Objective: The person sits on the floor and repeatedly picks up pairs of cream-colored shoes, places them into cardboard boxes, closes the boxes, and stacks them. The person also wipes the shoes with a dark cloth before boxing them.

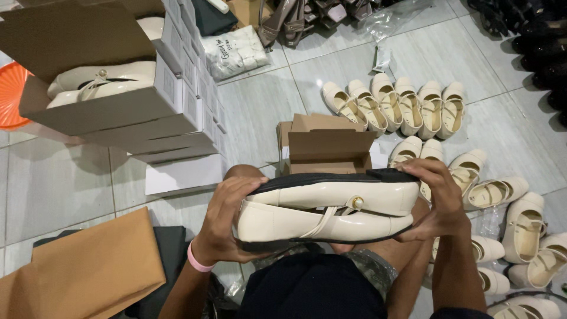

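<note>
Pale grey tiled floor (266,106), crowded with footwear. To the upper left, a leaning stack of white shoe boxes (177,100), the top one open, brown lid (71,35) raised, a cream pair lying inside. Ahead, an open brown cardboard box (331,147) set on the tiles just beyond the knee. To the right, rows of loose cream strap shoes (401,106) side by side, more down the right edge. Far top, dark shoes and plastic bags. Lower left, brown paper sheet (88,272) over dark cloth.

Held in the middle, above the lap: a pair of cream flat shoes (328,210), pressed together one over the other, dark soles turned outward, thin straps crossing the side, a small pearl button at mid-length. Long axis running left to right across the view, nearly level, slightly raised at the right. Rounded toe of the lower shoe toward the left; which end of the upper shoe lies where, hard to tell.

Left hand (224,221), pink band at the wrist, wrapped around the left end, fingers curled over the top, thumb beneath. Right hand (437,198) clasped over the right end, fingers bent across the dark sole edge. Both hands gripping, one at each end, equally close. Open cardboard box directly beyond the pair, away from the body, its mouth facing up.
</note>
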